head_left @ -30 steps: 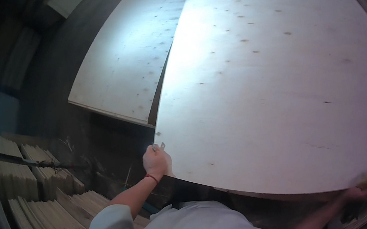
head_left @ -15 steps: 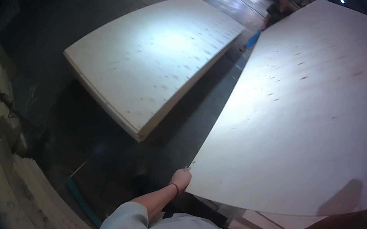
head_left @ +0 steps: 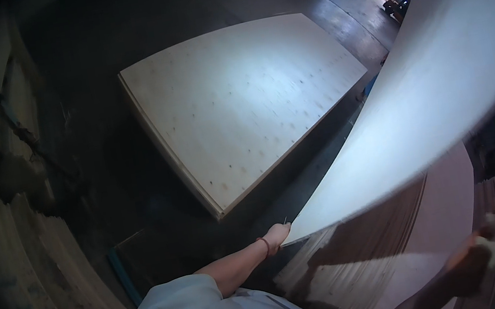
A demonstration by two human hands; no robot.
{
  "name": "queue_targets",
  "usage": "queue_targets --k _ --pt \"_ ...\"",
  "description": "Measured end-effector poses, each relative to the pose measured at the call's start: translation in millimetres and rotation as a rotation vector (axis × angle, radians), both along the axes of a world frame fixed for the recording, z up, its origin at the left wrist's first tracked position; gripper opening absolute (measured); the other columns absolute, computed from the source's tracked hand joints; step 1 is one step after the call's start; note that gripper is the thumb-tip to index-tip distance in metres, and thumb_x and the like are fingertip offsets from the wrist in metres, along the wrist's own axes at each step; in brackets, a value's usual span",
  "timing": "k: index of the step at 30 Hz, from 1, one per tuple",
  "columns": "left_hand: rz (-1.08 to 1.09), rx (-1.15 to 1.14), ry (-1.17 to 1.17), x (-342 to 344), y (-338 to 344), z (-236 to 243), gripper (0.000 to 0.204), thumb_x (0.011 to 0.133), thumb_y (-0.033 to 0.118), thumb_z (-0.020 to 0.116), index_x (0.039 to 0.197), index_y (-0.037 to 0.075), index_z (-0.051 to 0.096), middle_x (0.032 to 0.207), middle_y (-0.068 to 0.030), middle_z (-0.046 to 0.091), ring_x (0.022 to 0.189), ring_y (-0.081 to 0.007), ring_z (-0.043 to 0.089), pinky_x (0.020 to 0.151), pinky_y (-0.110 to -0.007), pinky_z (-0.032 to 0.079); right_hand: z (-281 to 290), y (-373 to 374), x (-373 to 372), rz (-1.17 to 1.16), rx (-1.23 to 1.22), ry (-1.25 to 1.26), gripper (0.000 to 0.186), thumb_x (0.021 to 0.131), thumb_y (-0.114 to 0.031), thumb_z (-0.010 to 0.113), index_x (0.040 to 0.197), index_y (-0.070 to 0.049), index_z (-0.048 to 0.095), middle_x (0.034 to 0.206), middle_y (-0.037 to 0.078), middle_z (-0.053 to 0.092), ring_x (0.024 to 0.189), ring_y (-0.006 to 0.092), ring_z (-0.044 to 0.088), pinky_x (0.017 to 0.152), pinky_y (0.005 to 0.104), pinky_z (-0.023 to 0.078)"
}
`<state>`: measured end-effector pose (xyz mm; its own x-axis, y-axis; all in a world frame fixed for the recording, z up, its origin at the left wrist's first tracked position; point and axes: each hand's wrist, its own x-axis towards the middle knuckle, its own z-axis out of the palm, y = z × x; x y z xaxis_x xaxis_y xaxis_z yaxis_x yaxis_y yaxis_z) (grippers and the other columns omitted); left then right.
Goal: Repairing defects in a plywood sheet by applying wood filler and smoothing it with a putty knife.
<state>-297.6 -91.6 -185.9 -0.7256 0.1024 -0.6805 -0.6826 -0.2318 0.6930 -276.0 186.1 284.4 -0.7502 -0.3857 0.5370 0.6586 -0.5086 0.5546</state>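
Seemingly mid-lift, the bowed pale sheet (head_left: 435, 103) spans two to six o'clock, gripped there by the left hand (head_left: 277, 236); the right hand (head_left: 481, 249), four o'clock, blurs: fingers unreadable. Next likely needs steadying.

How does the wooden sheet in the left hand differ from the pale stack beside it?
The sheet is tilted, its near corner in the left hand; the stack lies flat. The sheet is thin, while the stack is thicker. The sheet's face looks plain, though blurred; the stack's top shows dark spots. Both are pale and broad.
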Motion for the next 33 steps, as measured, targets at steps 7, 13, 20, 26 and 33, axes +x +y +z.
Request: queue_targets --k 7,13,20,26,33 --pt "-0.056 1.329 -0.257 -3 -13 -114 0.055 0.104 0.051 0.044 0.109 -0.001 0.06 0.08 -0.0068 0.06 0.061 -0.0184 0.056 0.049 -0.031 0.041 -109 -24 -34 1.341 -2.172 -0.332 0.032 0.096 -0.02 0.065 0.12 0.003 0.067 0.121 0.019 0.069 0.112 0.0307 0.067 0.102 0.0415 0.051" --pt "0.135 0.795 -0.176 11 -39 -142 0.056 0.104 0.047 0.039 0.131 0.002 0.059 0.11 -0.0194 0.069 0.083 -0.0328 0.067 0.067 -0.04 0.054 -171 34 -67 1.752 -3.035 0.185 0.035 0.098 -0.022 0.05 0.112 0.003 0.07 0.111 0.014 0.07 0.11 0.0257 0.062 0.102 0.0368 0.044" --pt "0.907 0.305 -0.684 144 -260 -232 0.039 0.106 0.046 0.043 0.094 0.011 0.058 0.061 -0.0075 0.047 0.051 -0.0222 0.052 0.046 -0.038 0.042 -201 44 -154 1.618 -3.257 0.256 0.026 0.095 -0.009 0.053 0.113 0.003 0.067 0.106 0.011 0.07 0.096 0.0195 0.063 0.086 0.0322 0.05" --pt "-0.19 -0.756 -0.562 173 -287 -190 0.024 0.102 0.038 0.045 0.102 0.019 0.059 0.081 -0.0121 0.06 0.078 -0.0332 0.06 0.05 -0.046 0.039 -263 4 -193 1.348 -3.592 0.302 0.022 0.1 -0.006 0.055 0.12 0.003 0.061 0.111 0.009 0.065 0.1 0.0187 0.063 0.091 0.0349 0.052" --pt "0.357 -0.167 -0.331 -25 -207 -147 0.036 0.103 0.034 0.05 0.122 0.005 0.061 0.11 -0.021 0.065 0.101 -0.0344 0.065 0.076 -0.042 0.05 -289 -91 -217 0.681 -3.944 0.3 0.018 0.102 -0.014 0.053 0.111 0.0 0.06 0.105 0.012 0.066 0.095 0.0221 0.065 0.081 0.0373 0.055"
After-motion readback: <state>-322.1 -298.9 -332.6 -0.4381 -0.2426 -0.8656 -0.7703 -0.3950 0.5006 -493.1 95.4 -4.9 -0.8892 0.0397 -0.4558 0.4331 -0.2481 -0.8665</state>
